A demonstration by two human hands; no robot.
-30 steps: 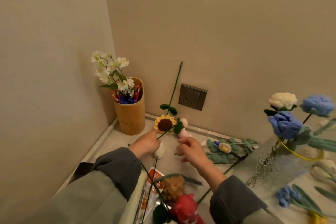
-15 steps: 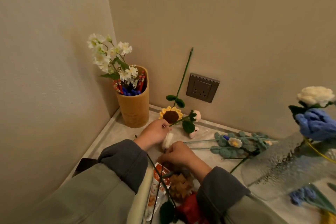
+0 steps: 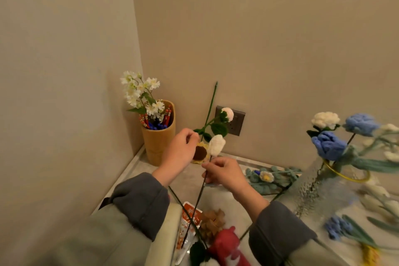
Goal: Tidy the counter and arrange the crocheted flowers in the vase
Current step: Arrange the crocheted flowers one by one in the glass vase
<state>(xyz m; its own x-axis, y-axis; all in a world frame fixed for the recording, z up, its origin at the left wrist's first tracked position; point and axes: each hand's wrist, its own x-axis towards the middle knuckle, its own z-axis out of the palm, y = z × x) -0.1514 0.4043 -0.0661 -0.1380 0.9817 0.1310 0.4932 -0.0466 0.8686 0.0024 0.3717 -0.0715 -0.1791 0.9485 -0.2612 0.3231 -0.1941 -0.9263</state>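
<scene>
Half a second ago both hands were down on the counter (image 3: 226, 198) among the loose stems; now they are up, each with a flower. The left hand (image 3: 180, 153) pinches the leafy green stem of a pink bud (image 3: 228, 114), which has risen in front of the wall socket (image 3: 238, 125). The right hand (image 3: 225, 174) pinches the dark stem just under a white bud (image 3: 217, 144), held upright with its stem trailing toward the near edge. The sunflower (image 3: 200, 153) has stayed on the counter behind them, head down, its stem leaning up the wall. Two flowers look gathered, I judge, and ready to go right to the glass vase (image 3: 319, 190) — it stands well apart from the hands and already holds blue roses (image 3: 329, 146) and a white one. More flowers lie flat: teal sprigs (image 3: 274, 179) between hands and vase, others beyond it. The counter is pale stone, set in a corner of plain beige walls, with a bamboo pen pot (image 3: 158, 138) at far left and a snack packet (image 3: 191, 217) near — tidying is not finished.
</scene>
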